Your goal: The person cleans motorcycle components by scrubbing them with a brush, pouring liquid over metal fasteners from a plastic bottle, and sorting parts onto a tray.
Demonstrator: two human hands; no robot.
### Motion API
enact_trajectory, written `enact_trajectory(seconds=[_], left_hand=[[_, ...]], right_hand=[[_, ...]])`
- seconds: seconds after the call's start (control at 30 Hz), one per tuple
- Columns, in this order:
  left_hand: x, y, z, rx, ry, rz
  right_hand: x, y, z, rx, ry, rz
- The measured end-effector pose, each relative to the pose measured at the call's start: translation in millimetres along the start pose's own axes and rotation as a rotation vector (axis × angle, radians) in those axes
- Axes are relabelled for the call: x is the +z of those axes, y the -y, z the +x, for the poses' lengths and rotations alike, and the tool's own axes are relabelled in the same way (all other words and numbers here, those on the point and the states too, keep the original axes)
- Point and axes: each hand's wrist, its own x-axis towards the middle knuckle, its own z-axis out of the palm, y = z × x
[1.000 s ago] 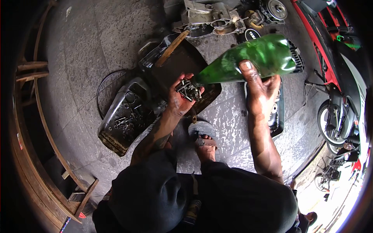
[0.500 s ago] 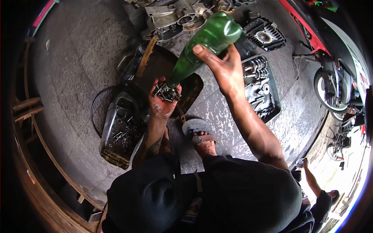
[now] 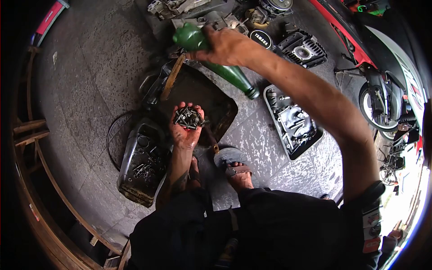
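My left hand (image 3: 185, 137), smeared with red, is cupped palm up around a heap of small bolts (image 3: 188, 117). It is above the near edge of a large black pan (image 3: 207, 85). Farther out, my right hand (image 3: 227, 48) is wrapped round the body of a green plastic bottle (image 3: 231, 76). The bottle lies tilted, its neck pointing right and toward me, apart from the bolts. Part of its middle is hidden behind my right hand. A piece of wood (image 3: 173, 77) leans at the pan's left side.
A smaller black container (image 3: 128, 168) with loose bolts stands at the left. On the right is a tray (image 3: 288, 146) of metal parts. Engine castings (image 3: 180, 8), a round YAMAHA cover (image 3: 261, 39) and a finned cylinder head (image 3: 303, 51) lie at the back. A motorcycle (image 3: 375, 101) stands far right.
My right hand has swung the bottle left and away from the bolts; its neck, which was over them, now points right. My left hand still cups the bolts, slightly lower in view.
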Motion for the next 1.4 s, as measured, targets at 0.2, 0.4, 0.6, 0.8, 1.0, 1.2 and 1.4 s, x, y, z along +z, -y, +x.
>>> enact_trajectory(seconds=[0.2, 0.4, 0.6, 0.8, 1.0, 1.2, 1.4], left_hand=[[-7, -8, 2, 0.043, -0.009, -0.02], [-1, -6, 0, 0.01, -0.018, -0.077], [6, -9, 3, 0.0, -0.026, -0.074], [37, -36, 11, -0.04, -0.002, -0.061], [61, -50, 11, -0.069, 0.08, -0.077], [98, -53, 5, -0.148, 0.141, -0.166], [144, -120, 17, -0.038, 0.096, -0.189]], right_hand=[[17, 10, 14, -0.195, 0.412, -0.555], [45, -6, 33, -0.309, 0.593, -0.933], [101, -15, 26, -0.234, 0.618, -0.961], [95, -8, 14, -0.308, 0.558, -0.897], [17, -17, -20, -0.314, 0.241, -0.444], [-61, -71, -167, -0.27, -0.771, 0.174], [39, -146, -335, 0.588, -0.719, 0.759]])
